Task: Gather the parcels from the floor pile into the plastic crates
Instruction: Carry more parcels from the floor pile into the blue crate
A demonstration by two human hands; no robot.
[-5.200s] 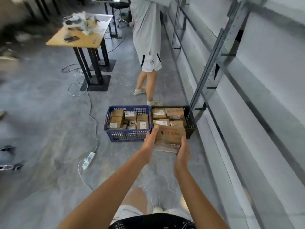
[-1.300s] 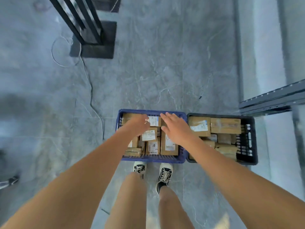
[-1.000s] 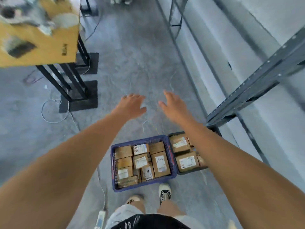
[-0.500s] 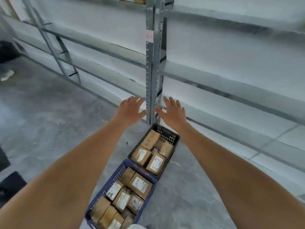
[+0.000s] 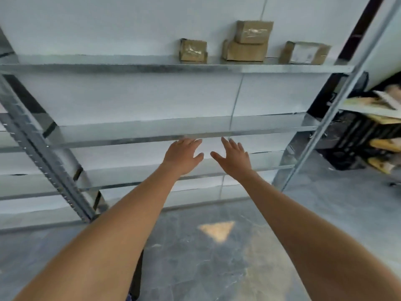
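I see both arms stretched forward toward a grey metal shelving rack point(image 5: 173, 135). The left hand point(image 5: 183, 156) and the right hand point(image 5: 233, 158) hang side by side, palms down, fingers spread and loose, holding nothing; their thumbs point at each other with a narrow gap between them. Neither hand touches anything I can make out, though the fingertips sit just in front of the middle shelf's front edge.

The parcels I can see are brown cardboard boxes on the upper shelf, well above the hands and a little to the right of them: a single small taped box point(image 5: 193, 50), a stack of two boxes point(image 5: 247, 41) just right of it, and a flatter box with a pale label point(image 5: 304, 53) further right. The plastic crates are not in my view, apart from a dark sliver by the left forearm at the bottom edge that I cannot identify.

Below the hands lies open grey stone floor point(image 5: 195, 257) with a sunlit patch. A slanted rack upright point(image 5: 43, 153) stands to the left of the hands, another upright point(image 5: 338, 101) to the right, and beyond that a cluttered dark stack point(image 5: 364, 140).
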